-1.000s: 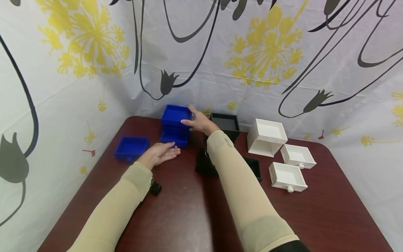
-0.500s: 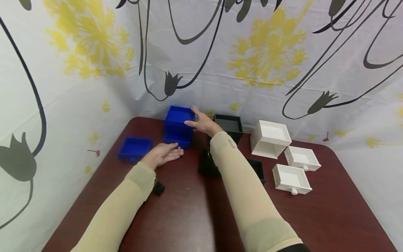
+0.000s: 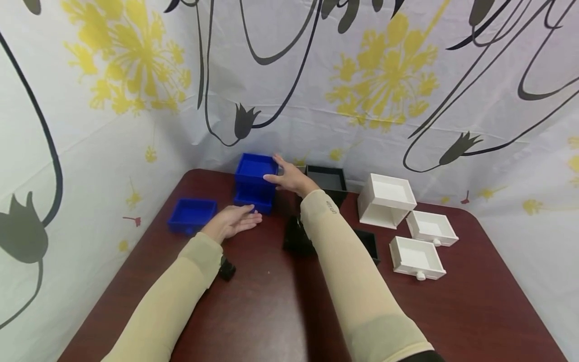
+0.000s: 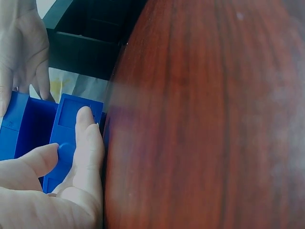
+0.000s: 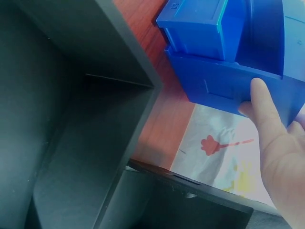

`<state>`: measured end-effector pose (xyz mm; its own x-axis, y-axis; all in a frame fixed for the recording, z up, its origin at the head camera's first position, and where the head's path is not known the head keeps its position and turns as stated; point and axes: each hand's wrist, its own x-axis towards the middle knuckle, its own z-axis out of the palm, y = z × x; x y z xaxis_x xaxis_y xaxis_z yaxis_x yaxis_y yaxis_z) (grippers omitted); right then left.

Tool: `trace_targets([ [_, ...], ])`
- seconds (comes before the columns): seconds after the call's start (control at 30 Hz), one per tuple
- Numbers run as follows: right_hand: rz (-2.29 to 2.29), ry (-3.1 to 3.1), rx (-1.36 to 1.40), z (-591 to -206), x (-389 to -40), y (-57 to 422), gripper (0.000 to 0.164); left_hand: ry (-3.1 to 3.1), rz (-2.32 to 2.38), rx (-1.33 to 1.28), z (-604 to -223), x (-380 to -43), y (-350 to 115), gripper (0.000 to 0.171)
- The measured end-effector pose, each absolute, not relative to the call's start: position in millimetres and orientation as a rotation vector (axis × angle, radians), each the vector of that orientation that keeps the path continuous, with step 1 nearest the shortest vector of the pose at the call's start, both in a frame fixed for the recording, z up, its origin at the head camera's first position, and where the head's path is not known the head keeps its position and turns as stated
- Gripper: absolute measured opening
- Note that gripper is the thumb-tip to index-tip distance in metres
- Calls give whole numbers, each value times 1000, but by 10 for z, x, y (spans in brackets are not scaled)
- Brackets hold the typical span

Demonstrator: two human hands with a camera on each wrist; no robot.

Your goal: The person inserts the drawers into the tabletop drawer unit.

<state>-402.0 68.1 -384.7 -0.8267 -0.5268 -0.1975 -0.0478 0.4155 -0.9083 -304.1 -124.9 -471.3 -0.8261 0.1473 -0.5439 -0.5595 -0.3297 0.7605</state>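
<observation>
The blue cabinet (image 3: 256, 166) stands at the back left of the table, its lower drawer (image 4: 71, 112) jutting out of the front. My left hand (image 3: 232, 222) is at that drawer, palm turned upward. Thumb and forefinger come together at its small round knob (image 4: 63, 148), the other fingers stretched along the drawer front. At the cabinet's right side is my right hand (image 3: 291, 178), fingers nearly straight and thumb spread toward the front edge. Its fingertips (image 5: 257, 86) rest against the blue side wall.
Another blue drawer (image 3: 192, 213) lies to the left. A black cabinet (image 3: 325, 177) stands behind my right forearm, with black drawers (image 3: 367, 244) nearer. Farther right are a white cabinet (image 3: 387, 198) and two white drawers (image 3: 416, 254). Patterned cloth (image 3: 289, 75) hangs behind the table.
The head view shifts slightly. Both hands and the blue cabinet keep the same places relative to each other.
</observation>
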Motion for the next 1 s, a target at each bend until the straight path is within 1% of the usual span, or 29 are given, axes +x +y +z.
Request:
trace_targets([
  [0.2, -1372, 2223, -490, -3814, -4026, 696, 86, 1454, 2202, -562, -4718, -3067, -1238, 43],
  [0.7, -1386, 2234, -508, -3860, -4063, 710, 86, 1445, 2195, -537, -4719, -3093, -1257, 48],
  [1.0, -1277, 2332, -535, -3842, -4037, 708, 84, 1450, 2189, -541, -4711, -3101, -1258, 47],
])
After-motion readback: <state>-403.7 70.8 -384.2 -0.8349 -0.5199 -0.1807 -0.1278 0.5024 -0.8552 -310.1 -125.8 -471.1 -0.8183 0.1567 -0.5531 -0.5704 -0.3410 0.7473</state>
